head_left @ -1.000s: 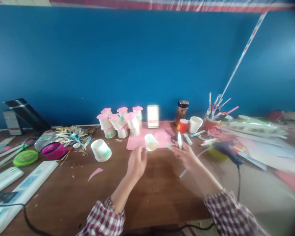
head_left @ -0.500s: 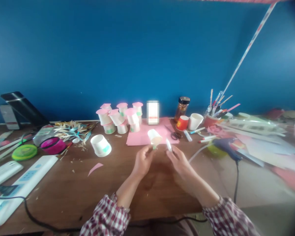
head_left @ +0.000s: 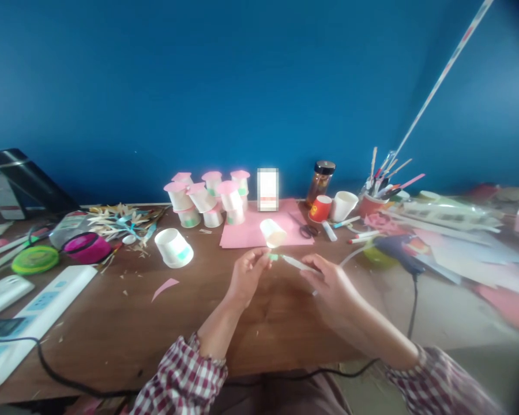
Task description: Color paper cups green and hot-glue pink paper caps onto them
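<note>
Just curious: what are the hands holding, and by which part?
Left hand pinches a green piece by its left end; right hand grips a white pen-like tool behind its tip.

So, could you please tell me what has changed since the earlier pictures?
The left hand has moved right and now holds the small green piece, earlier by the right hand. The right hand's white tube has swung from upright to point left. The stacked cups and red cup stayed put.

Maroon-and-white checked sleeves (head_left: 184, 372), green piece (head_left: 274, 257), white pen-like tool (head_left: 294, 263), pink paper (head_left: 236, 237), yellow-marked red cup (head_left: 320, 210), blue wall (head_left: 216, 86)
</note>
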The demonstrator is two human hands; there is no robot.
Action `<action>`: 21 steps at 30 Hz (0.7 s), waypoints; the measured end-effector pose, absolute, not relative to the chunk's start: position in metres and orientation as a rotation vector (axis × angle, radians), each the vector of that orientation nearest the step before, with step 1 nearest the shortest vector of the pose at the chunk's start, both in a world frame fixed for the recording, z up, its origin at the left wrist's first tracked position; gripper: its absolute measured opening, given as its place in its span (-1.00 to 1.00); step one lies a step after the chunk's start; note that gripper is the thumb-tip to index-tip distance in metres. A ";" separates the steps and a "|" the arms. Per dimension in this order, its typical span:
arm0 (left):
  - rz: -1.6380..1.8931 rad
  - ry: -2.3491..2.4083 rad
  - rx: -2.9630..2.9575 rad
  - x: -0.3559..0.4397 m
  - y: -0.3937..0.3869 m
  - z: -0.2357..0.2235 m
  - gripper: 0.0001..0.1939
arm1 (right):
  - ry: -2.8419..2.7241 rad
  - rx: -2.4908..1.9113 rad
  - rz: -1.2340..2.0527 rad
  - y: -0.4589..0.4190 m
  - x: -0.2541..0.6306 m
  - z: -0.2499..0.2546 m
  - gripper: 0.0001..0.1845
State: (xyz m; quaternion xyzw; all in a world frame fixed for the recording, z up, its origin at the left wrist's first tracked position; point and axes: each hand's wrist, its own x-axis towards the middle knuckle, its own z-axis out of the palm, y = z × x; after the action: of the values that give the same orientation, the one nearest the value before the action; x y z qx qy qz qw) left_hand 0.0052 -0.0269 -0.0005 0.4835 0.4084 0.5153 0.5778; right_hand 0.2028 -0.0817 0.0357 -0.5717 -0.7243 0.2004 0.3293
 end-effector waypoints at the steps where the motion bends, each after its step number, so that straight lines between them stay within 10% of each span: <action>1: 1.200 0.956 1.125 0.006 -0.027 0.000 -0.67 | -1.895 -1.498 0.499 -0.082 0.205 0.036 -0.87; 21: 1.163 0.987 1.134 0.008 -0.030 0.002 -0.69 | -1.950 -1.497 0.382 -0.081 0.214 0.030 -0.75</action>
State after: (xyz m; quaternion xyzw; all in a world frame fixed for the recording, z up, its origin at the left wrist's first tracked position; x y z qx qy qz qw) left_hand 0.0075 -0.0298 0.0024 0.4854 0.4225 0.4979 0.5814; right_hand 0.2143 -0.0814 0.0301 -0.5697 -0.7424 0.1453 0.3212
